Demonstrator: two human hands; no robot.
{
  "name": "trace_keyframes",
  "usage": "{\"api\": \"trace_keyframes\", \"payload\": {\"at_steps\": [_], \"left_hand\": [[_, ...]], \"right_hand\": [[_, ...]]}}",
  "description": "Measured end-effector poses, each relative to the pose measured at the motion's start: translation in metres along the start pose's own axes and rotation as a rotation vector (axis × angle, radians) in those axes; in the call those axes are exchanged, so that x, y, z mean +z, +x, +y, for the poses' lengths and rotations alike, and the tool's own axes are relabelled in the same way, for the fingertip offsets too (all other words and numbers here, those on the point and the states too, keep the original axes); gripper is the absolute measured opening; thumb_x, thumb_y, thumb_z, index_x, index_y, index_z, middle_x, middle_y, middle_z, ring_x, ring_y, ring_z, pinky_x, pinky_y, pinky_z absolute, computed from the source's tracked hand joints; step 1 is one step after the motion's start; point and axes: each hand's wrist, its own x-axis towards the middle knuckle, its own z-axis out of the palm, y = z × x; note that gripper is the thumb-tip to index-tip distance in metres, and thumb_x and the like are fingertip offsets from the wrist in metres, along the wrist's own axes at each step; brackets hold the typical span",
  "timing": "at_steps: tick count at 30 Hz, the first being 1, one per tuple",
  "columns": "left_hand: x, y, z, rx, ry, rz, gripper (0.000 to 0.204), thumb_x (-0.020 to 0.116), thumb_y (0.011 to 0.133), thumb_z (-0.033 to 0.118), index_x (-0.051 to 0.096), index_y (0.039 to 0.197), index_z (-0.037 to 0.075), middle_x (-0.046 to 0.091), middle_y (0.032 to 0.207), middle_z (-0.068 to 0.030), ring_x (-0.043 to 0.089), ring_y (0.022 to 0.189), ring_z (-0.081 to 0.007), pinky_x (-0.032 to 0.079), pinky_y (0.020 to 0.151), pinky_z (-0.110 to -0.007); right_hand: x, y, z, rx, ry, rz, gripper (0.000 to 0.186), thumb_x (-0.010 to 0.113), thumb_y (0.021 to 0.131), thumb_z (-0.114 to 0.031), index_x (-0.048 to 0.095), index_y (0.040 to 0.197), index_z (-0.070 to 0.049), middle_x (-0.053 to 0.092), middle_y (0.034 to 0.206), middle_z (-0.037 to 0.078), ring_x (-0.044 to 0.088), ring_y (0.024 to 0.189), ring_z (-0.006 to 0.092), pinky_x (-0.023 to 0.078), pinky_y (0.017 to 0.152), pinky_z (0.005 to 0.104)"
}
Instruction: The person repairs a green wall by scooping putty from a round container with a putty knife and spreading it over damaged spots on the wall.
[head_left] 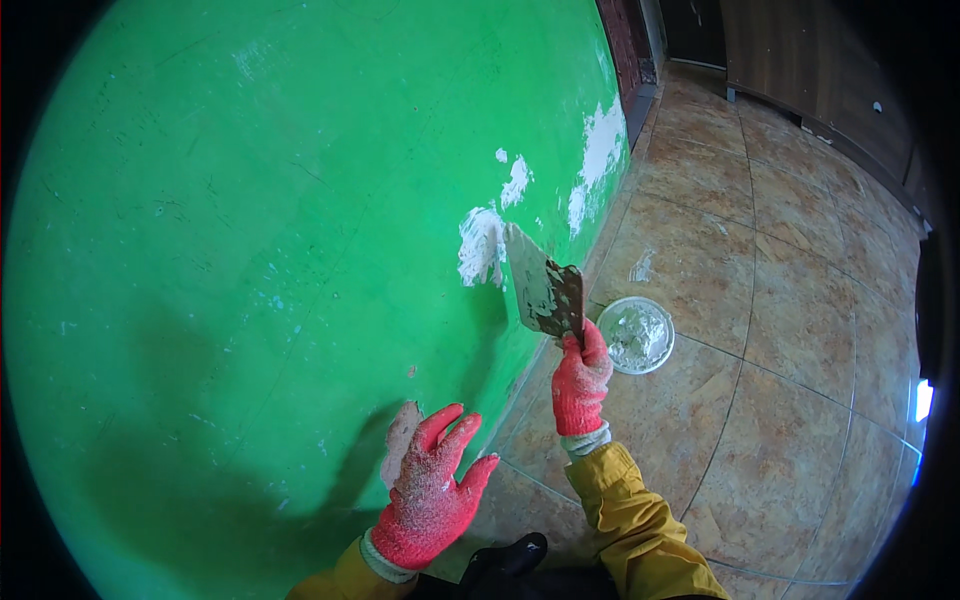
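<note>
The scraper [538,290] is gripped by its lower end in the right hand [582,378], whose fingers are wrapped around it, presumably so that the broad, paste-smeared blade is free to face the green wall [250,270]; the left hand [428,492], well apart from the scraper and lower to its left, has its fingers spread and holds nothing visible, perhaps for balance; whether it touches the wall beside the greyish patch [398,440] I cannot tell; a white smear [481,246] is on the wall just left of the scraper's blade; the round tub [640,371] of white paste [636,333] sits on the tiled floor [800,450], right of the scraper and below it, likely there for easy reach.
</note>
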Motion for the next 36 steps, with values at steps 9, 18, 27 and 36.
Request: {"api": "trace_keyframes", "payload": {"at_steps": [9, 18, 27, 36], "left_hand": [[-0.002, -0.001, 0.002, -0.009, 0.006, -0.011, 0.049, 0.076, 0.072, 0.008, 0.055, 0.116, 0.005, 0.050, 0.121, -0.0161, 0.045, 0.113, -0.0412, 0.034, 0.100, -0.051], [-0.005, -0.006, -0.002, -0.022, -0.034, -0.020, 0.047, 0.075, 0.073, 0.007, 0.056, 0.116, 0.003, 0.051, 0.121, -0.0175, 0.050, 0.110, -0.0371, 0.040, 0.095, -0.045], [-0.013, -0.010, -0.003, -0.031, -0.065, -0.018, 0.047, 0.074, 0.074, 0.005, 0.055, 0.117, 0.002, 0.049, 0.122, -0.0182, 0.051, 0.111, -0.0356, 0.043, 0.093, -0.042], [-0.013, -0.014, -0.004, 0.045, -0.047, 0.010, 0.048, 0.074, 0.075, 0.008, 0.054, 0.118, 0.002, 0.051, 0.119, -0.0193, 0.053, 0.107, -0.0370, 0.046, 0.089, -0.043]], "right_hand": [[0.014, -0.021, 0.007, -0.153, -0.138, -0.081, 0.033, 0.052, 0.086, 0.004, 0.059, 0.117, -0.005, 0.066, 0.098, 0.014, 0.064, 0.087, 0.0197, 0.049, 0.078, 0.0303], [0.003, -0.039, -0.004, -0.049, -0.070, -0.051, 0.030, 0.054, 0.087, 0.003, 0.061, 0.115, -0.004, 0.066, 0.103, 0.012, 0.063, 0.093, 0.0189, 0.047, 0.084, 0.0296], [0.003, -0.034, 0.003, -0.226, -0.189, -0.128, 0.029, 0.054, 0.086, 0.003, 0.060, 0.114, -0.004, 0.065, 0.101, 0.013, 0.063, 0.090, 0.0205, 0.048, 0.081, 0.0307], [0.001, -0.039, 0.006, -0.042, -0.029, -0.029, 0.029, 0.050, 0.090, 0.002, 0.059, 0.117, -0.002, 0.062, 0.097, 0.000, 0.053, 0.085, 0.0095, 0.044, 0.078, 0.0244]]}}
